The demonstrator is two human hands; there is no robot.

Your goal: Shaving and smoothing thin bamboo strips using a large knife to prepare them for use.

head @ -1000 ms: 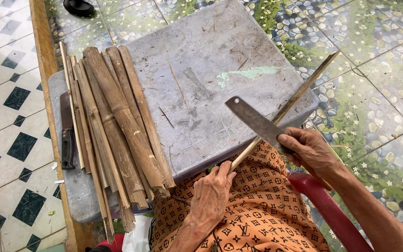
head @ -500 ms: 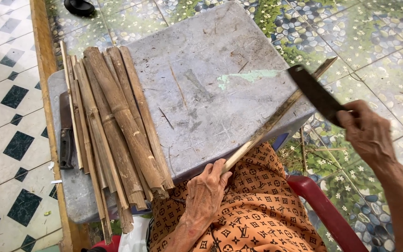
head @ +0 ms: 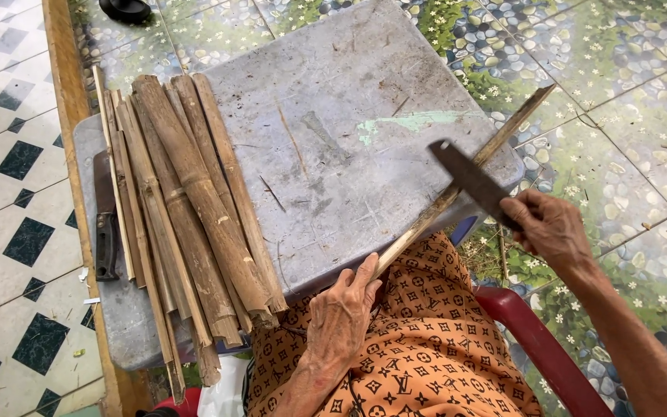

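The left hand is clamped round the near end of a long thin split bamboo strip, which runs from the lap up toward two o'clock, across the corner of the worn grey square work slab and out past its edge. The right hand is closed tight on the handle of a dark flat-bladed chopping knife; the blade crosses the strip about midway along, though I cannot tell whether the edge is biting in or just touching.

At nine o'clock on the slab lies a bundle of brown split bamboo lengths, stacked side by side and overhanging the near edge, well apart from the strip. Just beside the bundle, farther toward nine, a second dark knife with a blackened handle lies flat.

Under the hands is an orange patterned cloth over the lap, and at four o'clock the red plastic chair arm sits close below the right wrist. Pebble-patterned floor tiles spread out beyond.
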